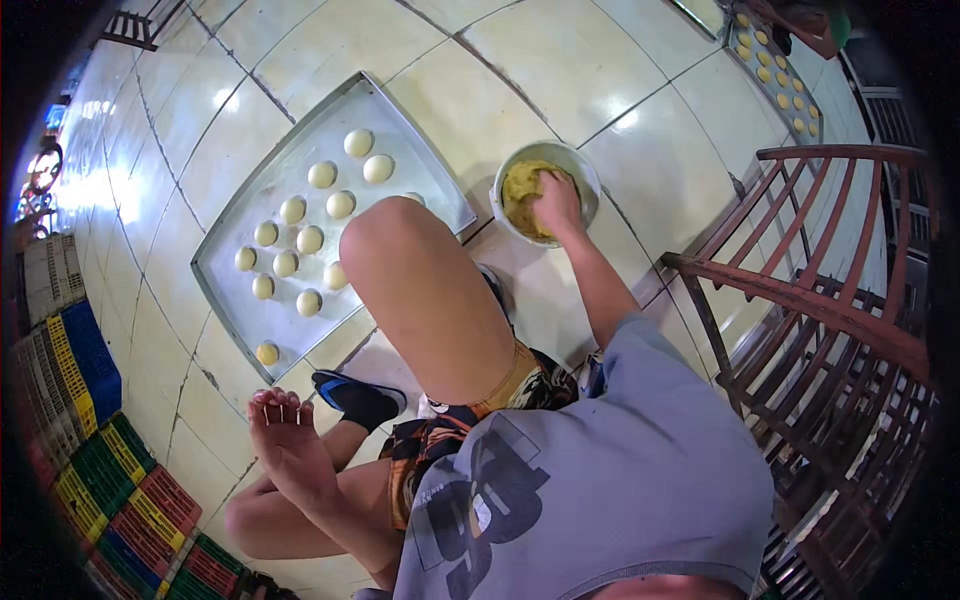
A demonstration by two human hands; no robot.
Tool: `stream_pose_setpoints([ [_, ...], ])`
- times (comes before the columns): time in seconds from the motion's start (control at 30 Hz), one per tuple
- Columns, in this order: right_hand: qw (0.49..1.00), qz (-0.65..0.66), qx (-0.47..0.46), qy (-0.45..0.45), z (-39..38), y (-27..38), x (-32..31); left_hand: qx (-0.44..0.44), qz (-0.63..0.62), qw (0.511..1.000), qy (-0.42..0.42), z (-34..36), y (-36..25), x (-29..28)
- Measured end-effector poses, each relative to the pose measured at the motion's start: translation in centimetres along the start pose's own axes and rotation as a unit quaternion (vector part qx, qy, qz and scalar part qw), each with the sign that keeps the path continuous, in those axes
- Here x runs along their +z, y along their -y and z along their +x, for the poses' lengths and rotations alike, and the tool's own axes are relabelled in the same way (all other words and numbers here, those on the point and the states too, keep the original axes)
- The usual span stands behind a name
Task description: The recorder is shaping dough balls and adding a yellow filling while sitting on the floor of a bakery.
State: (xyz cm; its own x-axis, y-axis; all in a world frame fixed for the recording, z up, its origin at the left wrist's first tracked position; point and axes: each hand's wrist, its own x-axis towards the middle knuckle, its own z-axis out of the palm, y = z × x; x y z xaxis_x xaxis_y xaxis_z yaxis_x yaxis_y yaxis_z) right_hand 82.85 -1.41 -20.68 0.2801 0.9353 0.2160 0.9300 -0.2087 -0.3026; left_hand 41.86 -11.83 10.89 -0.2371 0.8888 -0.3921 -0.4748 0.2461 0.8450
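The left hand (295, 455), fingers extended, is empty; the right hand (557, 203), its grip unclear, is in yellow paste (520, 190) inside a round whitish bucket (590, 185), which a sideways push might tip.

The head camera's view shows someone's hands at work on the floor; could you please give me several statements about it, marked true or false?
1. The right hand reaches into a round white container of yellow mash. True.
2. The left hand grips a ball. False: it is open, with nothing visible in it.
3. Pale, round, dough-like balls lie on a silver-coloured metal tray. True.
4. The container stands on that tray. False: it stands on the pale tiled floor, to the tray's right.
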Motion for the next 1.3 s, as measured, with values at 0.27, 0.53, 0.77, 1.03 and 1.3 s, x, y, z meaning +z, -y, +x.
stream_pose_setpoints([
  [0.27,0.991,0.048,0.051,0.116,2.2,-0.4,-1.0,0.013,-0.015,1.000,-0.022,-0.7,0.2,-0.5],
  [0.53,0.963,0.013,-0.052,0.265,1.9,1.7,-1.1,0.003,-0.017,1.000,-0.016,-0.7,0.5,0.1],
  [0.77,0.918,0.046,-0.197,0.342,-3.8,-3.5,-3.6,-0.009,-0.013,0.999,-0.036,-0.4,0.5,0.5],
  [1.03,0.948,0.167,0.077,0.259,0.0,-1.5,-5.6,-0.016,-0.017,0.999,-0.025,-0.6,0.3,0.0],
  [1.3,0.947,-0.033,0.083,0.308,0.5,0.2,-2.7,-0.031,-0.033,0.998,0.044,0.0,1.1,-0.4],
])
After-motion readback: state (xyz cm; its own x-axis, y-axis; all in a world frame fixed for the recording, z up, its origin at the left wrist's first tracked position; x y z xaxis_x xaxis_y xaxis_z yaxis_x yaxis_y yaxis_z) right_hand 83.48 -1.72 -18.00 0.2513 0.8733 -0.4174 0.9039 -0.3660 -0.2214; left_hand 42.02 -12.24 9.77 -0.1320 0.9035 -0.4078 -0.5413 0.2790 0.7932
